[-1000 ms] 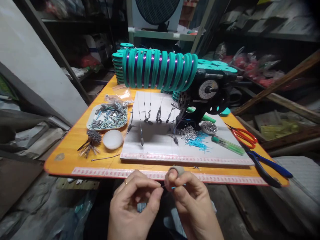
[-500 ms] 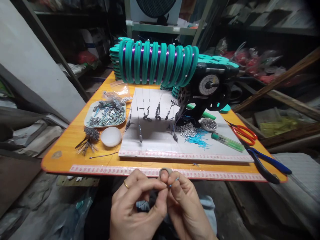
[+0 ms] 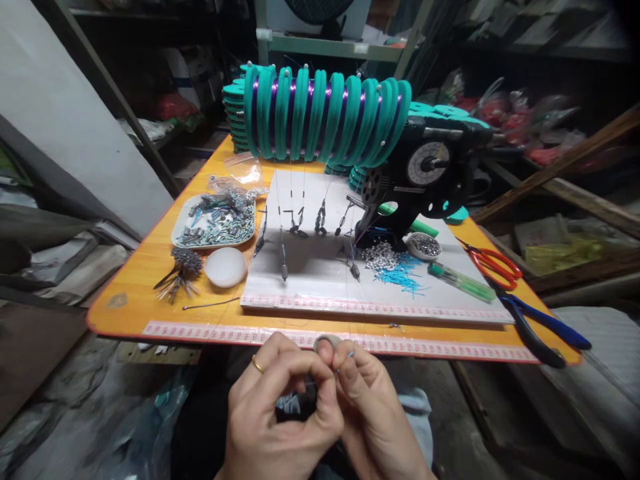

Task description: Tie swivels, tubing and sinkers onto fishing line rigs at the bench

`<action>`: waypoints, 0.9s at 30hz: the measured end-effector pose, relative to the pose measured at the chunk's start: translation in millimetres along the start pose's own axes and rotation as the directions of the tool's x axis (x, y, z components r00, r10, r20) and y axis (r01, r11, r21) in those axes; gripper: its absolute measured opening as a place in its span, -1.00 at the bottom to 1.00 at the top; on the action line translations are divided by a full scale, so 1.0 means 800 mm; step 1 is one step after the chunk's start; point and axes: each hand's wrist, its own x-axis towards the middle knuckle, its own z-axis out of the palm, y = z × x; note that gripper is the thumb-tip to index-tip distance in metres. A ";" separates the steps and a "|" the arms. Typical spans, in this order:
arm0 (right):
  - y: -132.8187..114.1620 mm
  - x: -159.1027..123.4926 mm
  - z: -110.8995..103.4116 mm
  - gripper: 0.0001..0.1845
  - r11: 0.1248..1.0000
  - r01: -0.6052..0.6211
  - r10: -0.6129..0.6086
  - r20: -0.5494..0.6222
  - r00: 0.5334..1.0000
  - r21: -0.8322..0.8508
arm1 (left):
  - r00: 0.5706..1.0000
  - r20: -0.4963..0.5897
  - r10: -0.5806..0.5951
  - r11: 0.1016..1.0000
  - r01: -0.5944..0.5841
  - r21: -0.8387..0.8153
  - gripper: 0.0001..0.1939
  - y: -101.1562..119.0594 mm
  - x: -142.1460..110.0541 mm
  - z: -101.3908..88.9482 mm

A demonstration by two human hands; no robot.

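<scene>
My left hand [image 3: 285,407], with a gold ring, is closed in a pinch, thumb against forefinger. A faint thin line shows by its fingers, though most of it is hidden. Touching it on the right, my right hand [image 3: 370,400] is closed too. Between its thumb and fingers pokes out a short thin blue piece [image 3: 349,358]. A grey cover [image 3: 323,340] wraps a fingertip where the hands meet. Both hands are just before the table's front edge, above the lap.
Teal spools [image 3: 320,113] of purple line sit on a black winding machine [image 3: 425,167]; weighted lines hang over a white board [image 3: 310,287]. Around lie a tray of small parts [image 3: 215,223], a white bowl [image 3: 226,268], blue pieces [image 3: 403,275], red-handled scissors [image 3: 495,267], and blue-handled pliers [image 3: 545,327].
My left fingertips have curled and turned down, slightly away from the right hand's fingertips. My right hand keeps its pinch on the blue piece. The view has shifted slightly.
</scene>
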 end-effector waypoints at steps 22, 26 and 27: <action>0.001 -0.002 -0.010 -0.92 0.972 0.150 -0.150 0.016 0.989 -0.182 | 0.997 0.077 0.007 0.998 -0.011 0.057 -0.83 -0.002 -0.001 -0.008; -0.001 -0.004 -0.013 -0.90 0.921 0.224 -0.237 -0.005 0.971 -0.319 | 0.996 0.088 0.021 0.997 -0.028 0.070 -0.81 -0.001 -0.001 -0.010; -0.002 -0.004 -0.013 -0.91 0.907 0.242 -0.260 -0.004 0.966 -0.345 | 0.996 0.091 0.022 0.997 -0.028 0.066 -0.81 -0.001 -0.001 -0.010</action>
